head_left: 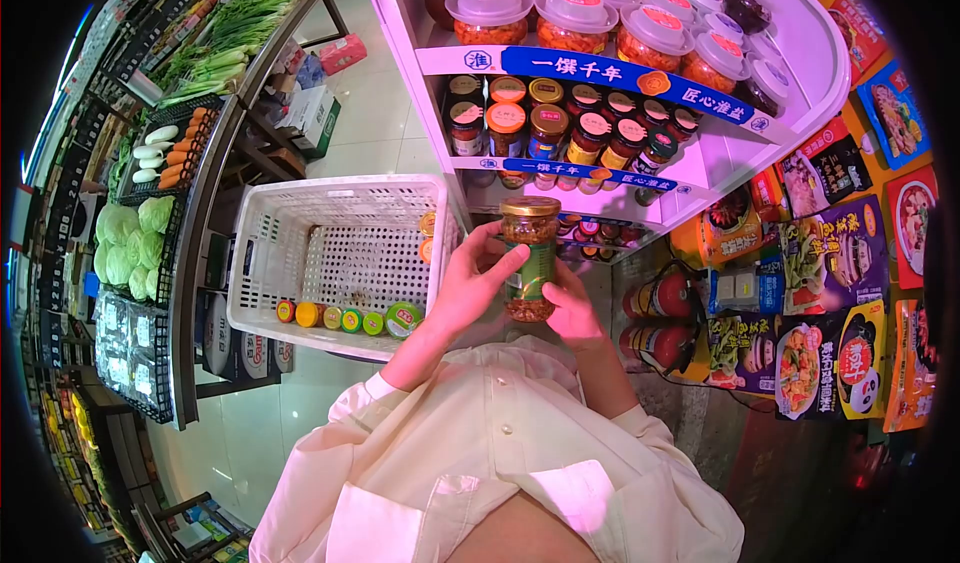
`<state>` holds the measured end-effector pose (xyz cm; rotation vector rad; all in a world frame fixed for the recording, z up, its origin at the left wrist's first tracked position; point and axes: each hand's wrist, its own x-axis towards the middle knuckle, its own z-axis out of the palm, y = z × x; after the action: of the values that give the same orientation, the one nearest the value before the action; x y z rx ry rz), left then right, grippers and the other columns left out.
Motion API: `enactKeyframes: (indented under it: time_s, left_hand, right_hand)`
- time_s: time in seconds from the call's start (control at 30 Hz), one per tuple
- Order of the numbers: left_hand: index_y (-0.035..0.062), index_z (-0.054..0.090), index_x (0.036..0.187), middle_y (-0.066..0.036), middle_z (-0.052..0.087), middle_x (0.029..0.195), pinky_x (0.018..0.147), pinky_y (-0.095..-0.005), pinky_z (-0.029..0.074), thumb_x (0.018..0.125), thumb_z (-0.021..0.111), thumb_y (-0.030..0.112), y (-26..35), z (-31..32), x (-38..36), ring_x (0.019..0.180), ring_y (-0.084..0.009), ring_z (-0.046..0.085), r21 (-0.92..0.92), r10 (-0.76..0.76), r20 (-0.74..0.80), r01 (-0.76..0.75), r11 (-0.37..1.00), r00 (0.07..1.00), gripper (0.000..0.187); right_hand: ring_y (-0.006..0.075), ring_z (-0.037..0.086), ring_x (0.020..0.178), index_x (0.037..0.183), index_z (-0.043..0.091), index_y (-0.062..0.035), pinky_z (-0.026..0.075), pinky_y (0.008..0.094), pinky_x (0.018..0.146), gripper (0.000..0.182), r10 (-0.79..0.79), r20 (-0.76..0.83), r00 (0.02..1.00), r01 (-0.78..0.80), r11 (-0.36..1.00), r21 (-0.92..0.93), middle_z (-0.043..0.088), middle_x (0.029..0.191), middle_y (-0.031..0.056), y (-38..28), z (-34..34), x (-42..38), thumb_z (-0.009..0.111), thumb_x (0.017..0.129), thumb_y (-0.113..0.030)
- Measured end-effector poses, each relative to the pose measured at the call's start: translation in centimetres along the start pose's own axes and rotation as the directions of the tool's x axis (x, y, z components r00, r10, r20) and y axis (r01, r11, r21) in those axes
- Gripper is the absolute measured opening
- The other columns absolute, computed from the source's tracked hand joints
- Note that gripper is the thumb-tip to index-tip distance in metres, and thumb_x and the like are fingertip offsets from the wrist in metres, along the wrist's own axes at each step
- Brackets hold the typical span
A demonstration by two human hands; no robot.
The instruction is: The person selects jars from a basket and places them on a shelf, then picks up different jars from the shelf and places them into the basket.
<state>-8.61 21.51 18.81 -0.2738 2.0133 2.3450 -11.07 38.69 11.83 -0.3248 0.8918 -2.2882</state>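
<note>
A glass jar [530, 263] with a gold lid and a green label is held upright in front of my chest. Reddish-brown food shows through its glass above and below the label. My left hand [478, 271] grips it from the left, thumb across the label. From the right, my right hand [570, 308] holds the lower part, its thumb by the label. To the left stands a white plastic crate [270, 198] with slotted sides. Along its near side is a row of small jars [350, 319] with red, yellow and green lids; orange-lidded jars [427, 225] sit at its right side.
Ahead rises a pink-lit shelf [720, 153] with tubs [578, 23] on top and rows of jars [550, 128] below. Left is a vegetable stand with cabbages [135, 238] and carrots [187, 148]. Fire extinguishers [660, 293] and food packets [830, 253] are at right.
</note>
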Motion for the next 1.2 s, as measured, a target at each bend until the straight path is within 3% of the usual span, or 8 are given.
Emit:
enactKeyframes:
  time_s: [0.23, 0.33, 0.53, 0.63, 0.83, 0.93, 1.07, 1.2]
  left_hand:
    - [-0.0035, 0.043, 0.132, -0.006, 0.063, 0.093, 0.081, -0.0260, 0.048, 0.087, 0.070, 0.015, 0.6, 0.9, -0.4, 0.088, -0.0122, 0.062, 0.008, 0.034, 0.053, -0.034, 0.999, 0.998, 0.056]
    - [-0.0027, 0.043, 0.133, -0.008, 0.063, 0.099, 0.084, -0.0281, 0.049, 0.085, 0.071, 0.015, 0.9, 1.3, -0.8, 0.092, -0.0143, 0.062, 0.037, 0.066, 0.075, -0.069, 0.997, 0.995, 0.059]
    - [-0.0007, 0.044, 0.132, -0.010, 0.060, 0.116, 0.096, -0.0341, 0.044, 0.078, 0.078, 0.014, 0.5, 1.5, -0.8, 0.108, -0.0186, 0.057, 0.142, 0.174, 0.123, -0.190, 0.971, 0.977, 0.065]
    - [0.0007, 0.045, 0.131, -0.009, 0.057, 0.122, 0.101, -0.0344, 0.041, 0.077, 0.078, 0.010, 0.4, 1.9, -0.9, 0.115, -0.0174, 0.054, 0.128, 0.198, 0.135, -0.215, 0.968, 0.971, 0.064]
    - [0.0023, 0.047, 0.130, -0.007, 0.057, 0.122, 0.102, -0.0341, 0.041, 0.072, 0.080, 0.003, 0.3, 2.0, -0.9, 0.115, -0.0169, 0.054, 0.047, 0.173, 0.143, -0.181, 0.982, 0.975, 0.067]
    - [0.0025, 0.047, 0.130, -0.007, 0.057, 0.122, 0.103, -0.0343, 0.041, 0.071, 0.080, 0.001, -0.1, 2.0, -0.7, 0.116, -0.0171, 0.053, 0.070, 0.163, 0.160, -0.176, 0.982, 0.974, 0.068]
    - [0.0024, 0.046, 0.131, -0.008, 0.055, 0.124, 0.104, -0.0351, 0.040, 0.071, 0.080, 0.001, -0.4, 2.2, -0.5, 0.119, -0.0178, 0.051, 0.098, 0.151, 0.163, -0.169, 0.981, 0.975, 0.069]
    - [0.0015, 0.044, 0.132, -0.009, 0.054, 0.126, 0.103, -0.0363, 0.041, 0.071, 0.081, 0.005, -1.0, 2.3, -0.2, 0.119, -0.0199, 0.052, 0.125, 0.182, 0.179, -0.206, 0.970, 0.967, 0.072]
  right_hand:
    - [0.0206, 0.046, 0.124, 0.142, 0.032, -0.0001, 0.038, 0.0376, 0.103, 0.070, -0.020, 0.050, 0.999, 0.011, 0.984, 0.176, 0.047, 0.135, 0.0100, 0.7, -1.5, -0.5, 0.066, 0.082, -0.017]
    - [0.0211, 0.045, 0.125, 0.143, 0.031, -0.0004, 0.038, 0.0381, 0.104, 0.074, -0.059, 0.054, 0.997, 0.054, 0.994, 0.100, 0.046, 0.136, 0.0097, 0.6, -1.3, -0.6, 0.068, 0.080, -0.017]
    - [0.0207, 0.044, 0.127, 0.142, 0.032, -0.0014, 0.036, 0.0377, 0.106, 0.075, -0.149, 0.053, 0.987, 0.156, 0.972, -0.176, 0.046, 0.137, 0.0086, -0.6, -1.2, -0.8, 0.068, 0.077, -0.002]
    - [0.0194, 0.042, 0.128, 0.142, 0.033, -0.0020, 0.034, 0.0362, 0.107, 0.077, -0.109, 0.001, 0.994, 0.107, 0.969, -0.221, 0.045, 0.138, 0.0077, -1.6, -0.1, -1.1, 0.070, 0.075, 0.006]
    - [0.0180, 0.044, 0.127, 0.141, 0.034, -0.0016, 0.034, 0.0349, 0.107, 0.081, -0.208, 0.025, 0.978, 0.194, 0.854, -0.483, 0.044, 0.138, 0.0073, -0.9, -1.9, -1.2, 0.077, 0.073, 0.000]
    - [0.0181, 0.044, 0.127, 0.141, 0.034, 0.0005, 0.034, 0.0348, 0.107, 0.078, -0.146, 0.016, 0.989, 0.130, 0.823, -0.553, 0.044, 0.139, 0.0080, -2.3, -2.2, -1.5, 0.076, 0.075, -0.002]
    - [0.0194, 0.045, 0.127, 0.142, 0.034, 0.0001, 0.036, 0.0359, 0.107, 0.078, -0.272, 0.070, 0.960, 0.256, 0.746, -0.614, 0.046, 0.139, 0.0097, -4.9, -0.9, -1.6, 0.075, 0.077, -0.006]
    - [0.0199, 0.046, 0.126, 0.143, 0.033, -0.0015, 0.037, 0.0366, 0.105, 0.077, -0.315, 0.094, 0.944, 0.263, 0.551, -0.792, 0.045, 0.140, 0.0113, -6.1, -0.3, -2.2, 0.074, 0.078, -0.010]
